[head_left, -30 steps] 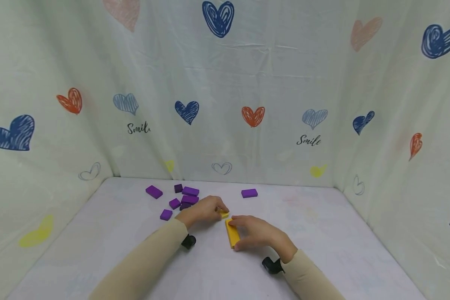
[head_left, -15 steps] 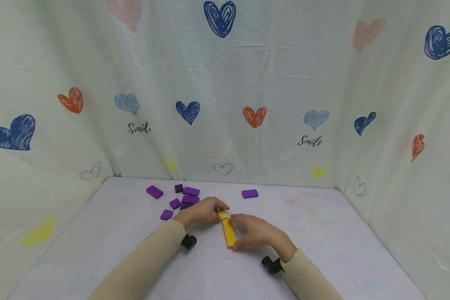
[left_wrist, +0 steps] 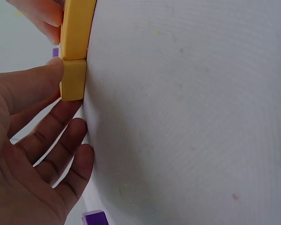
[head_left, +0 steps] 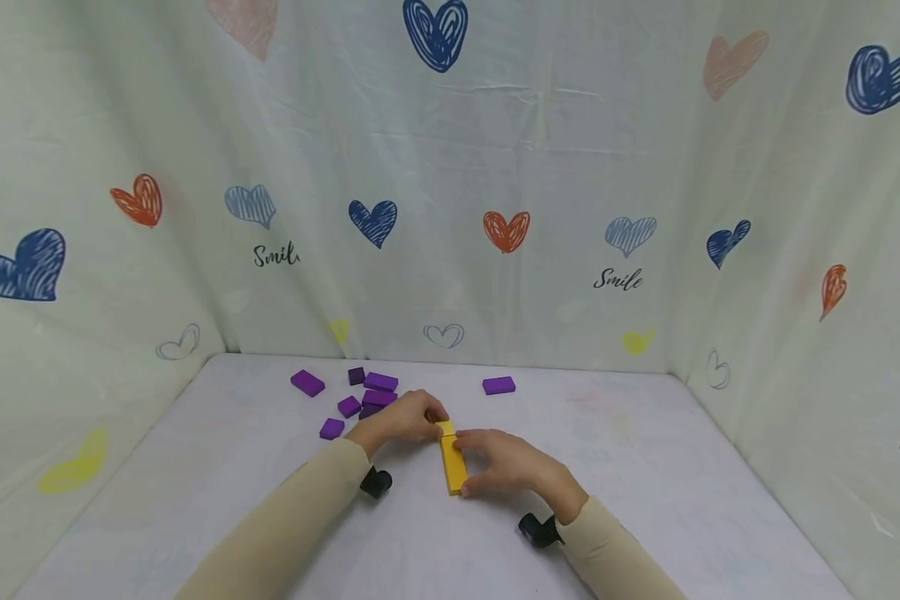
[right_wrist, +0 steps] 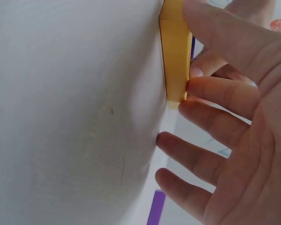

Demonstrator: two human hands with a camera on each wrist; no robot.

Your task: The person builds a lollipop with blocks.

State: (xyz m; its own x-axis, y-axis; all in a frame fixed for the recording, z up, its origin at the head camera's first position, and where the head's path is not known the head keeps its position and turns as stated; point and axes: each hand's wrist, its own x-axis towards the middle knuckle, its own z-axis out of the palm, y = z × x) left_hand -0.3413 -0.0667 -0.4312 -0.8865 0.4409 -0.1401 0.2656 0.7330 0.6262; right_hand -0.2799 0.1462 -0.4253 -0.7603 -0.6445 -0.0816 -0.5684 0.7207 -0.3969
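Note:
In the middle of the table, a long yellow block (head_left: 453, 465) lies end to end with a small yellow block (head_left: 446, 427), the two meeting at a thin seam. My left hand (head_left: 405, 417) pinches the small block at the far end; in the left wrist view its thumb presses the side of that block (left_wrist: 74, 79) and the lower fingers spread loosely below. From the right, my right hand (head_left: 513, 467) holds the long block, thumb near its close end and fingertips toward the seam. The right wrist view shows index and middle fingertips against the long block (right_wrist: 174, 56).
Several purple blocks (head_left: 380, 382) lie grouped beyond my left hand, with one purple block (head_left: 307, 382) farther left. Another purple block (head_left: 498, 385) is alone at the back right. A white curtain (head_left: 450, 283) printed with hearts encloses the table (head_left: 645, 483) on three sides.
The long yellow block has slid left and turned slightly with my right hand, coming into line with the small block. My left hand has stayed almost in place, pinching the small block.

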